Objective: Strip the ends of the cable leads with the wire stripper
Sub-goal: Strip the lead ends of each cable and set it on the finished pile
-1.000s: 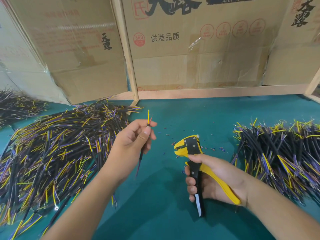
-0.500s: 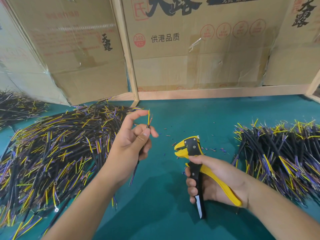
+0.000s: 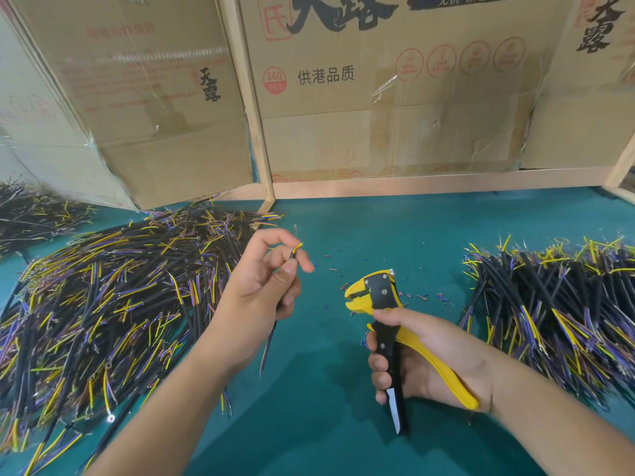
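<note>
1. My left hand [image 3: 264,286] pinches one cable [image 3: 294,253] between thumb and fingers, above the green table [image 3: 343,424]. The short yellow and purple leads poke up past my fingertips; the black sheath runs down behind my palm, and its lower end hangs out below the wrist.
2. My right hand [image 3: 426,352] is wrapped around the handles of the wire stripper [image 3: 381,304], thumb across the top, fingers curled round the black handle. The yellow handle runs back under my palm. The tool's yellow and black head points up and to the left, well apart from the cable, with its jaws slightly parted and nothing between them.
3. On my left lies a big heap of cables [image 3: 113,297], black sheaths with yellow, purple and brownish leads. A second heap [image 3: 556,304] lies on my right, and a smaller pile [image 3: 34,214] sits at the far left edge.
4. Small bits of cut insulation [image 3: 426,298] are scattered on the table around the stripper's head.
5. Behind the table stand flattened cardboard boxes [image 3: 395,97] set in a wooden frame [image 3: 254,132]. The middle one reads "供港品质" in black, beside a red round mark with "360 PCS". Large black brush characters run across its top, cut off by the edge, with "无抗·原色" beside them. The left box carries "天露" in black, and faint red print I cannot read. The right box shows the same kind of black characters.
</note>
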Motion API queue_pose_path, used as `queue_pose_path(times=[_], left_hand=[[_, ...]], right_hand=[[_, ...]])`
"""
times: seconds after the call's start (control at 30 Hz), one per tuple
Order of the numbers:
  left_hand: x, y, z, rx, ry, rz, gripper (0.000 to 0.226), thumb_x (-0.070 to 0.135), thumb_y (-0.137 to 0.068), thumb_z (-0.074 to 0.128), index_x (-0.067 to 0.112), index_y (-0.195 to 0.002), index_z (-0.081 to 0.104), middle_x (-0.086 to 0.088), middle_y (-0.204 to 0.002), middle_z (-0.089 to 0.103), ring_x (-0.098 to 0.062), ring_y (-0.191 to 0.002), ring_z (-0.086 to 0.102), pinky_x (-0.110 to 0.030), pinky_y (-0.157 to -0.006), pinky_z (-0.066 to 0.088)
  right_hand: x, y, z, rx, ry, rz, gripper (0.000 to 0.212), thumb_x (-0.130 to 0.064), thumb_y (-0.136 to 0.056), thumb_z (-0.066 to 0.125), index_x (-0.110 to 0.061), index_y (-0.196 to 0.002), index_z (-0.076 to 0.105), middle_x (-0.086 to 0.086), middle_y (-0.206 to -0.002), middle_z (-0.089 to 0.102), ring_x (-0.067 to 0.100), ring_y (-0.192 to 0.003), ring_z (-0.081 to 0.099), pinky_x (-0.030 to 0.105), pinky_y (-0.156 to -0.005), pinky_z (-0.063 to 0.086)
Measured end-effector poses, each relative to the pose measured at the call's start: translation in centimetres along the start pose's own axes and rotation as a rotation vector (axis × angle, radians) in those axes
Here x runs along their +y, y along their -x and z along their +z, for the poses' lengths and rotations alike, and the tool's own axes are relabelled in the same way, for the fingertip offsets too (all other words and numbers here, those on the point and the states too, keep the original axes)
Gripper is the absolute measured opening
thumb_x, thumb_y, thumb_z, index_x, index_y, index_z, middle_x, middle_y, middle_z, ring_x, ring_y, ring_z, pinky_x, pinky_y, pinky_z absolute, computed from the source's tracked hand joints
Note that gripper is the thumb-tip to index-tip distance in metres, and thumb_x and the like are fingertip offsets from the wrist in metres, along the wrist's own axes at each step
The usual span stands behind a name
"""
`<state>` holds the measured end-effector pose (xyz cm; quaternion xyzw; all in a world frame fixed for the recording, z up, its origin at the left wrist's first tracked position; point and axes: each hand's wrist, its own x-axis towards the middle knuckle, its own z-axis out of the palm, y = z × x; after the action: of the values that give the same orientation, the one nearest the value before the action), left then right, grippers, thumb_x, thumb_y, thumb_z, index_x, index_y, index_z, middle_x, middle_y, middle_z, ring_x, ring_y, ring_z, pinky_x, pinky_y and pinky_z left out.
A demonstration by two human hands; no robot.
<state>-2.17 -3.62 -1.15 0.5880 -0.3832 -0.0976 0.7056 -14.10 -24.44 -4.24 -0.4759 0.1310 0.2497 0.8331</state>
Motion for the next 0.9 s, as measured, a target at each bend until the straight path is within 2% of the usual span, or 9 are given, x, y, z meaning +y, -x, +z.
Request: queue_pose_path(times=[0.1,0.2,0.33,0.47,0.57,0.7,0.77,0.83,0.9], left_hand=[[0.12,0.09,0.06,0.009,-0.013,-0.016,0.017,0.013,-0.101,0.045,0.029,-0.097,0.051,0.001,-0.092,0.056,-0.015,-0.055,0.023,-0.018,-0.047,0.025],[0.27,0.12,0.19,0.022,0.021,-0.087,0.017,0.015,-0.091,0.046,0.032,-0.09,0.051,0.004,-0.085,0.056,-0.013,-0.054,0.024,-0.018,-0.048,0.021],[0.62,0.28,0.37,-0.067,0.07,-0.117,0.005,0.035,-0.085,0.049,0.033,-0.088,0.052,0.003,-0.083,0.056,-0.012,-0.057,0.027,-0.025,-0.051,0.017],[0.78,0.54,0.66,-0.091,-0.007,-0.109,0.021,0.048,-0.09,0.047,0.028,-0.084,0.05,0.001,-0.082,0.055,-0.014,-0.058,0.024,-0.024,-0.053,0.019],[0.79,0.59,0.86,-0.076,-0.098,-0.073,0.017,0.042,-0.09,0.055,0.027,-0.084,0.049,0.004,-0.076,0.053,-0.011,-0.057,0.025,-0.017,-0.051,0.025],[0.82,0.59,0.85,-0.106,-0.085,-0.091,0.021,0.035,-0.088,0.059,0.021,-0.097,0.045,0.002,-0.073,0.053,-0.013,-0.058,0.024,-0.016,-0.05,0.027],[0.55,0.59,0.91,-0.091,-0.095,-0.089,0.023,0.025,-0.094,0.059,0.015,-0.102,0.04,-0.001,-0.074,0.054,-0.011,-0.056,0.031,-0.014,-0.051,0.03],[0.15,0.56,0.95,-0.083,-0.148,-0.083,0.016,0.008,-0.101,0.052,0.009,-0.104,0.036,-0.006,-0.074,0.054,-0.001,-0.055,0.044,-0.009,-0.055,0.035],[-0.11,0.55,0.91,-0.095,-0.236,-0.086,0.014,0.008,-0.1,0.049,0.008,-0.104,0.036,-0.004,-0.074,0.056,0.0,-0.058,0.047,-0.01,-0.057,0.035]], right_hand=[[0.07,-0.09,-0.1,0.001,-0.006,0.005,0.035,-0.041,-0.09,0.064,-0.007,-0.086,0.06,0.012,-0.074,0.05,0.029,-0.064,0.05,0.043,-0.07,0.053],[0.11,-0.17,-0.05,0.013,-0.013,0.007,0.036,-0.041,-0.088,0.066,-0.006,-0.084,0.061,0.013,-0.073,0.049,0.029,-0.063,0.049,0.044,-0.069,0.052],[0.04,0.05,-0.04,-0.001,-0.011,0.0,0.035,-0.04,-0.09,0.065,-0.005,-0.087,0.06,0.013,-0.074,0.049,0.029,-0.064,0.049,0.044,-0.071,0.053],[-0.08,0.23,0.26,0.012,-0.006,0.004,0.034,-0.039,-0.089,0.064,-0.006,-0.087,0.059,0.012,-0.073,0.048,0.028,-0.063,0.049,0.044,-0.07,0.053],[-0.11,0.26,0.36,0.011,-0.005,0.003,0.034,-0.039,-0.089,0.063,-0.006,-0.086,0.059,0.012,-0.073,0.048,0.029,-0.063,0.049,0.044,-0.07,0.052],[-0.1,0.23,0.36,0.004,-0.003,0.0,0.034,-0.04,-0.088,0.064,-0.006,-0.085,0.06,0.012,-0.073,0.049,0.028,-0.063,0.05,0.043,-0.07,0.053],[-0.07,0.25,0.26,-0.008,0.002,-0.007,0.034,-0.04,-0.089,0.064,-0.006,-0.086,0.059,0.012,-0.073,0.049,0.028,-0.064,0.051,0.044,-0.071,0.053],[-0.03,0.29,0.12,-0.032,0.017,-0.026,0.035,-0.04,-0.091,0.066,-0.006,-0.089,0.059,0.012,-0.075,0.049,0.029,-0.065,0.05,0.045,-0.072,0.052],[0.07,0.17,-0.04,-0.069,0.038,-0.058,0.037,-0.042,-0.089,0.07,-0.006,-0.091,0.06,0.013,-0.076,0.049,0.029,-0.067,0.05,0.046,-0.073,0.052]])
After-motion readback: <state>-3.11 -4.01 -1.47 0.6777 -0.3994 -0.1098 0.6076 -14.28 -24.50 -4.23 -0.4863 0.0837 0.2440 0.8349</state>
